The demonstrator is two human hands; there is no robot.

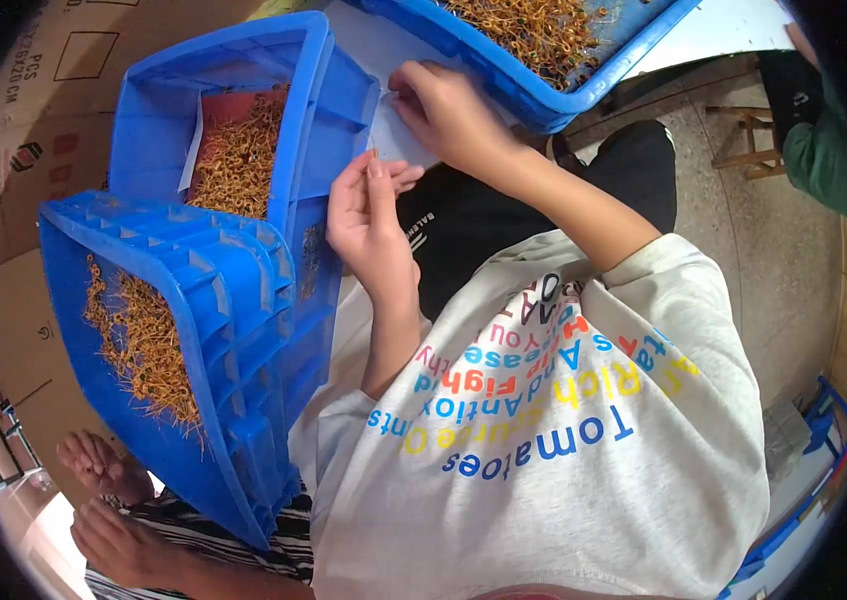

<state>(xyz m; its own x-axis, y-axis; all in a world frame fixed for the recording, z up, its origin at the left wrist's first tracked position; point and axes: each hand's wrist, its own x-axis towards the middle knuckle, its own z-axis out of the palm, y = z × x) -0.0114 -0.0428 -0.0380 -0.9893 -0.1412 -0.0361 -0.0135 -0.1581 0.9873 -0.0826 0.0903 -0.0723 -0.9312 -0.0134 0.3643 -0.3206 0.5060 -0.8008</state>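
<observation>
My left hand [371, 222] is raised with thumb and forefinger pinched on a thin golden piece [373, 153]. Just above it, my right hand [446, 112] pinches something small and thin at its fingertips [387, 92], too small to identify. Both hands hover over a white sheet [395, 138] on the white surface, and the fingertips are a short gap apart. To the left stands a blue plastic crate [308, 95] holding a heap of golden-brown wiry pieces [238, 160].
A second blue crate [213, 330] leans tilted at lower left, wiry pieces [143, 345] spilling inside. A third blue crate [533, 95] of them sits at the top. Cardboard boxes [33, 120] line the left. Another person's hands [103, 500] show bottom left. A person in green [823, 150] and a wooden stool [748, 140] are at right.
</observation>
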